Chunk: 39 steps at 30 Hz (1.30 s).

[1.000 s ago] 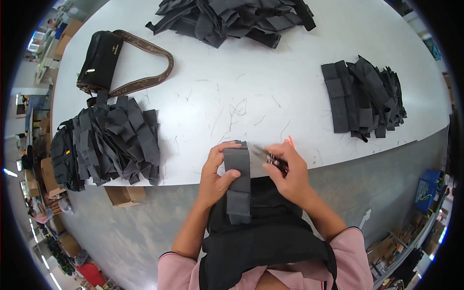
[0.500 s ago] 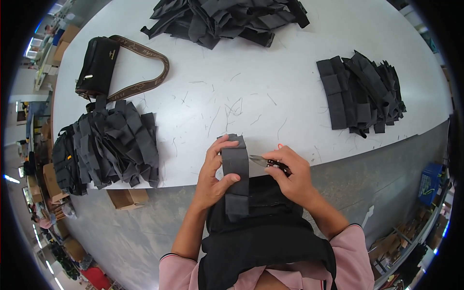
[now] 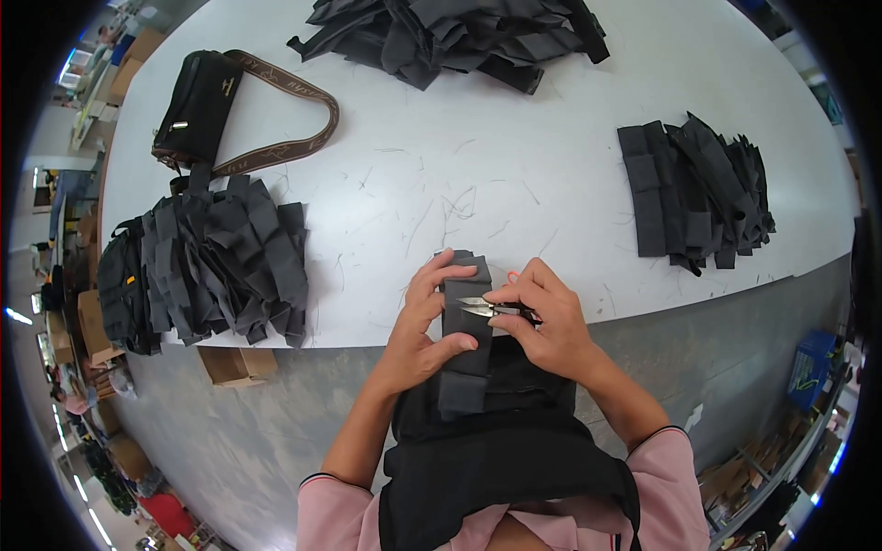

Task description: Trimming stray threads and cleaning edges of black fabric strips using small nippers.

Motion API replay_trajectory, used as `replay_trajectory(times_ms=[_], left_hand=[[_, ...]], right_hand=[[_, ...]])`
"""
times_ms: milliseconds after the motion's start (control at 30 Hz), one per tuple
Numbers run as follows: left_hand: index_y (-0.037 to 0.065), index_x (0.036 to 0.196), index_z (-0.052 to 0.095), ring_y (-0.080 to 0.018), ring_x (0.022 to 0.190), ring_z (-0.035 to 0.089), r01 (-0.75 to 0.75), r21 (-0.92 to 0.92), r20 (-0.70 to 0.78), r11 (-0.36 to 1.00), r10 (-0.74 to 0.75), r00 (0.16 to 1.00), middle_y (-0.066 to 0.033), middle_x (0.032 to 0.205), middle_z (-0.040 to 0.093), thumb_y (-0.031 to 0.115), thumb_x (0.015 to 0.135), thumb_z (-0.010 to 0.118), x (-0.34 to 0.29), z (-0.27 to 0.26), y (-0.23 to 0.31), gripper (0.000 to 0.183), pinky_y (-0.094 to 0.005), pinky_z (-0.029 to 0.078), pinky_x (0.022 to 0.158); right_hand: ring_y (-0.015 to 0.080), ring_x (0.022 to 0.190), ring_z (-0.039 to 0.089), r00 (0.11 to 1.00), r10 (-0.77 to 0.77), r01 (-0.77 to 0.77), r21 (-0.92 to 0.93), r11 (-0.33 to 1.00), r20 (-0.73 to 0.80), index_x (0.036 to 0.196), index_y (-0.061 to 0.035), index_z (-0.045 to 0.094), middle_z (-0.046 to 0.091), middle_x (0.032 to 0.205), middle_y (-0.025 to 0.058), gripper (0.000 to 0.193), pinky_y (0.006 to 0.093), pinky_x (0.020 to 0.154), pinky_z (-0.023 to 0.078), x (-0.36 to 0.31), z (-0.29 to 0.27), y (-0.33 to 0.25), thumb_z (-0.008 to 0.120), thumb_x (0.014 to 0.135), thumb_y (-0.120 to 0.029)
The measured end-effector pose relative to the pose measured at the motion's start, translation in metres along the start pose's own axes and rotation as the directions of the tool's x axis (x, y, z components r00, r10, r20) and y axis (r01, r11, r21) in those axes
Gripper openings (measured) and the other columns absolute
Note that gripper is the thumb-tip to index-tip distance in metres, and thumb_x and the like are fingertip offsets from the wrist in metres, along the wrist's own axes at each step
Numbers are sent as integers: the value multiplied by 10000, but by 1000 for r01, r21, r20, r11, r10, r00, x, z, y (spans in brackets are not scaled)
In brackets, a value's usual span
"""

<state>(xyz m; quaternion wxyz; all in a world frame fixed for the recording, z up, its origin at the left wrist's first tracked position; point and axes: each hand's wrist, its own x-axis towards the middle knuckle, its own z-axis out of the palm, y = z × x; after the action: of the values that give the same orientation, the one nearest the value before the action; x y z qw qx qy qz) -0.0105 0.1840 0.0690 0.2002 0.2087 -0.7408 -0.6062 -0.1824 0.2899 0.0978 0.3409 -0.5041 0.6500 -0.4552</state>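
Note:
My left hand [image 3: 424, 321] grips a dark grey fabric strip [image 3: 466, 367] with stitched folds, thumb and fingers across its face. The strip stands lengthwise at the table's near edge, its lower end over my black apron [image 3: 505, 468]. In my right hand [image 3: 548, 321] is a pair of thread snips [image 3: 478, 307], the blades slightly parted and lying over the strip's right side. Part of the snips' handle is hidden by my fingers, and a small orange loop shows above my index finger.
Grey fabric pieces lie in piles at the left [image 3: 225, 257], far middle [image 3: 450, 41] and right [image 3: 694, 193] of the white table [image 3: 551, 119]. A black bag [image 3: 197, 110] with a brown strap sits far left. Thread scraps [image 3: 459, 204] dot the tabletop. A cardboard box [image 3: 236, 365] stands below the edge.
The snips have moved left, from beside the strip to over its face, and their blades have parted. My left hand and the strip have shifted slightly right in the picture.

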Motion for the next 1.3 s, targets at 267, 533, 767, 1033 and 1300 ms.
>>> replay_trajectory(times_ms=[267, 533, 767, 1033, 1300], left_hand=[[17, 902, 606, -310, 1336, 291, 24, 132, -208, 991, 4, 978, -84, 1300, 498, 240, 819, 665, 18, -3, -8, 245, -421, 261, 1056], [-29, 980, 643, -181, 1182, 427, 423, -568, -281, 707, -649, 707, -95, 1034, 649, 271, 947, 497, 66, 9, -11, 336, -284, 355, 938], [37, 1145, 578, -317, 1311, 334, 301, 8, -430, 954, -269, 862, -190, 1475, 230, 237, 945, 472, 18, 0, -16, 302, -374, 359, 991], [19, 1015, 566, -153, 845, 556, 198, -19, -238, 980, -197, 951, -85, 984, 613, 100, 805, 641, 8, 16, 18, 237, -272, 441, 792], [1, 989, 558, -50, 751, 515, 353, -430, -310, 831, -503, 807, -11, 842, 600, 98, 855, 599, 7, 18, 22, 171, -210, 434, 674]], right_hand=[[131, 610, 463, 959, -30, 79, 163, 983, -284, 957, -49, 620, 461, 767, 30, 253, 251, 541, 389, -11, 8, 14, 696, 722, 5], [188, 549, 467, 928, -371, 340, -326, 882, -34, 958, -90, 631, 445, 660, 39, 404, 297, 449, 376, -19, 22, -9, 722, 580, 20], [115, 574, 451, 968, -112, 118, 14, 993, -223, 869, -21, 630, 472, 663, 15, 211, 247, 505, 355, 4, 10, 7, 638, 665, 34], [28, 653, 428, 934, 347, -339, 521, 783, 86, 787, -10, 589, 518, 745, -28, 113, 186, 563, 320, 22, 17, 9, 641, 831, -100], [114, 600, 507, 954, -4, 9, 15, 1000, -299, 1003, -53, 584, 523, 812, 44, 264, 242, 524, 431, 6, 13, 0, 681, 759, -25]])
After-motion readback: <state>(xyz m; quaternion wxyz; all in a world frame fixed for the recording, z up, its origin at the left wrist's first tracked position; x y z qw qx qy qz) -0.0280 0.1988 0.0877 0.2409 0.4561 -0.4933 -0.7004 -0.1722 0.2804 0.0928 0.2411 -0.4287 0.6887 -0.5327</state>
